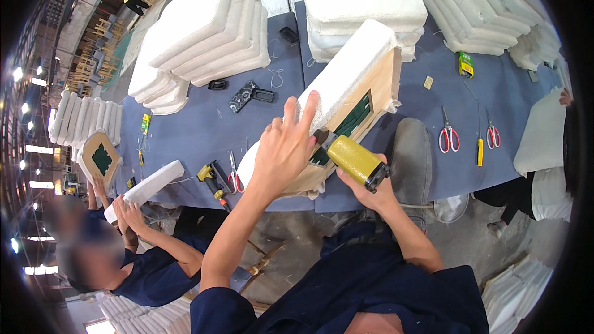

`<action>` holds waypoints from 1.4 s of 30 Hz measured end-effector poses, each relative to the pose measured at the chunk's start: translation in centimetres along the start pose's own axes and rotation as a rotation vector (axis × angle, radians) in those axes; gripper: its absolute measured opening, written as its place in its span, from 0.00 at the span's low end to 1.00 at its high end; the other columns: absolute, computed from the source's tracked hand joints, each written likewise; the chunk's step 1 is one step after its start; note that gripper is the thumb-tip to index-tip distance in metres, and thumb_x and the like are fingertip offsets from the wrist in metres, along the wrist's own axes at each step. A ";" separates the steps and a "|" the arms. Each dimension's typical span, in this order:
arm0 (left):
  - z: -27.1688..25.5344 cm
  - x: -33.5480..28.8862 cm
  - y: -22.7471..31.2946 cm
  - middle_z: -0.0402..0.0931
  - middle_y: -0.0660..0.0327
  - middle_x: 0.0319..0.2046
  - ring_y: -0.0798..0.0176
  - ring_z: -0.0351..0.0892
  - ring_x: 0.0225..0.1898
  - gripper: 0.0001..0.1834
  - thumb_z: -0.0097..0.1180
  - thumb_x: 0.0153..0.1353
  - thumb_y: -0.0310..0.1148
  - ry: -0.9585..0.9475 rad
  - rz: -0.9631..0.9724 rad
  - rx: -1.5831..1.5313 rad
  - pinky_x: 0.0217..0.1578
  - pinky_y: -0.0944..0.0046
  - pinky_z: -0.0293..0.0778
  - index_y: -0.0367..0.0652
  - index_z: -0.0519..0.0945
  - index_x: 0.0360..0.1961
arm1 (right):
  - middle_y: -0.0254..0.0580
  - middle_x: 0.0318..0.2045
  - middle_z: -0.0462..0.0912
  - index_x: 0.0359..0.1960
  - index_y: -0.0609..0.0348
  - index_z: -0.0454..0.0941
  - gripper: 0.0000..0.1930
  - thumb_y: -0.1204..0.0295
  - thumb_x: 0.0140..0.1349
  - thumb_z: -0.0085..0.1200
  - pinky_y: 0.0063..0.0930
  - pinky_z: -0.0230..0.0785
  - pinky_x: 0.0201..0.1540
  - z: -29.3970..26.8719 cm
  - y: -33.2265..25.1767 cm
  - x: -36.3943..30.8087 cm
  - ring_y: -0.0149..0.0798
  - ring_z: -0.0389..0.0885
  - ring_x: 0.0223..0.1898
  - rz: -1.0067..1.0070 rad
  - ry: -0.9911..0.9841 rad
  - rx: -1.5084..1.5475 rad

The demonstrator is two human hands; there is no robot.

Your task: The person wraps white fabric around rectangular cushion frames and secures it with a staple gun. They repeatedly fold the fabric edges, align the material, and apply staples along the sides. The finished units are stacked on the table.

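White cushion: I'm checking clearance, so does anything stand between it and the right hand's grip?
Yes: the yellow tool in the right hand's grip, its nose at the white cushion's wooden base. Contact is unclear.

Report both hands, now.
Left hand: open, laid on the white cushion.
Right hand: closed, holding the yellow staple gun.

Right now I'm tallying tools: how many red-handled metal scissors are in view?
3: one pair beside the lying yellow-black tool; second pair and third pair flanking the yellow-handled thin tool. Others may be hidden.
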State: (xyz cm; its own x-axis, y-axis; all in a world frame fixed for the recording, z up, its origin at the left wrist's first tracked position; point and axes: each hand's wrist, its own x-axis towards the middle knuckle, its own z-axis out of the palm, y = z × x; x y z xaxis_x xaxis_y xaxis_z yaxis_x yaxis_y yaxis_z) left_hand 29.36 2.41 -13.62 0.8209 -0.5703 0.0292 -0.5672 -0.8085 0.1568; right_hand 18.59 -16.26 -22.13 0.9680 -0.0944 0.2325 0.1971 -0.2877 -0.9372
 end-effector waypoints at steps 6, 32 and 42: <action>-0.6 -0.2 0.3 0.64 0.36 0.68 0.32 0.82 0.49 0.51 0.66 0.58 0.26 -0.015 0.040 -0.013 0.48 0.42 0.81 0.46 0.52 0.81 | 0.42 0.40 0.91 0.47 0.59 0.88 0.15 0.67 0.61 0.73 0.37 0.69 0.52 0.2 -0.1 -0.7 0.46 0.84 0.45 0.130 -0.116 -0.014; 1.0 -1.4 -7.6 0.58 0.53 0.80 0.56 0.57 0.79 0.42 0.32 0.83 0.60 -0.351 -0.278 -1.229 0.78 0.59 0.51 0.38 0.54 0.82 | 0.48 0.29 0.88 0.41 0.68 0.86 0.10 0.76 0.59 0.70 0.29 0.76 0.35 -0.4 -1.0 0.2 0.38 0.89 0.30 -0.001 -0.185 0.091; 1.1 -3.2 -6.0 0.60 0.34 0.75 0.34 0.69 0.70 0.38 0.34 0.82 0.57 -0.054 -0.304 -0.402 0.73 0.42 0.59 0.41 0.55 0.80 | 0.45 0.31 0.89 0.37 0.62 0.87 0.06 0.78 0.58 0.68 0.34 0.74 0.39 4.5 1.0 0.2 0.47 0.88 0.32 -0.039 -0.203 0.155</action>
State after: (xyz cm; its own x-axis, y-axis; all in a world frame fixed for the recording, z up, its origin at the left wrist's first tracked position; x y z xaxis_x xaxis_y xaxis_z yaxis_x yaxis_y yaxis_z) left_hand 30.10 8.95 -15.72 0.9343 -0.3334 -0.1260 -0.2246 -0.8253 0.5180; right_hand 19.63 -12.26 -24.16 0.9674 0.1114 0.2273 0.2415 -0.1363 -0.9608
